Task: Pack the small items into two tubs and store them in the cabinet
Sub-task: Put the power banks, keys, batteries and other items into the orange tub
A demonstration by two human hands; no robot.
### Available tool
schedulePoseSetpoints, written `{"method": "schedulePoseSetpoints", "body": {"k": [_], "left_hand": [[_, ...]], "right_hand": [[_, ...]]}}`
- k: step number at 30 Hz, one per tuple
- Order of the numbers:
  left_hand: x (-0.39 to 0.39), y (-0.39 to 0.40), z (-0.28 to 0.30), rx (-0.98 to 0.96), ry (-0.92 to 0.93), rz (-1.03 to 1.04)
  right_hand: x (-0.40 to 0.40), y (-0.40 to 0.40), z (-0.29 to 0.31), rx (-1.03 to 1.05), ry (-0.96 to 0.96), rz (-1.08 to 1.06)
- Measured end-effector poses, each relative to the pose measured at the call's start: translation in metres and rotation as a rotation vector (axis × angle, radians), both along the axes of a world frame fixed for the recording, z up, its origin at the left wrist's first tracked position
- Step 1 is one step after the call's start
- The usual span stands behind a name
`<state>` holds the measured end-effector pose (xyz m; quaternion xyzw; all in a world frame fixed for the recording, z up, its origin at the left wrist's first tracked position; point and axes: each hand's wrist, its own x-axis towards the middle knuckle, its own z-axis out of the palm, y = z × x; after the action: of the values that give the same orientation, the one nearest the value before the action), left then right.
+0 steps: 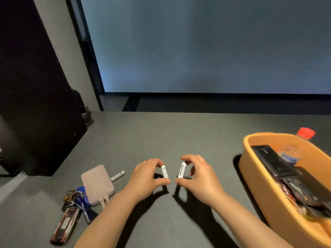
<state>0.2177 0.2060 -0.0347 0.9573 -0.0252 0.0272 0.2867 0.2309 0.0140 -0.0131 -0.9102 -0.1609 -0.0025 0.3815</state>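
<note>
Left hand (pixel 146 178) and right hand (pixel 198 178), fingers of each pinched around 1 white battery (pixel 165 172), beside orange tub (pixel 254 178).

A plain indoor room, perhaps an office or studio, is being shown. A grey table (pixel 179 133) is being faced by a blank bluish wall (pixel 206 43) beyond it, with a dark panel (pixel 32 86) at the table's left.

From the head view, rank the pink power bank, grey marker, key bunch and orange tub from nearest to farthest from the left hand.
1. grey marker, just left of the left hand
2. pink power bank, farther left
3. key bunch, lower left
4. orange tub, far right
</note>
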Motion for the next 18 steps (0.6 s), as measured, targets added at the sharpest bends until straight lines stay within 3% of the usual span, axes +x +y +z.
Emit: {"method": "schedulePoseSetpoints", "body": {"k": [7, 14, 18], "left_hand": [[-0.009, -0.116, 0.05, -0.368, -0.183, -0.015], [0.0, -0.216, 0.068, -0.384, -0.216, -0.113], [0.008, -0.257, 0.061, -0.379, -0.199, -0.104]], "right_hand": [[-0.021, -0.125, 0.056, 0.074, -0.077, -0.132], [-0.015, -0.26, 0.073, 0.012, -0.065, -0.32], [0.001, -0.308, 0.057, -0.174, 0.03, -0.334]]}}
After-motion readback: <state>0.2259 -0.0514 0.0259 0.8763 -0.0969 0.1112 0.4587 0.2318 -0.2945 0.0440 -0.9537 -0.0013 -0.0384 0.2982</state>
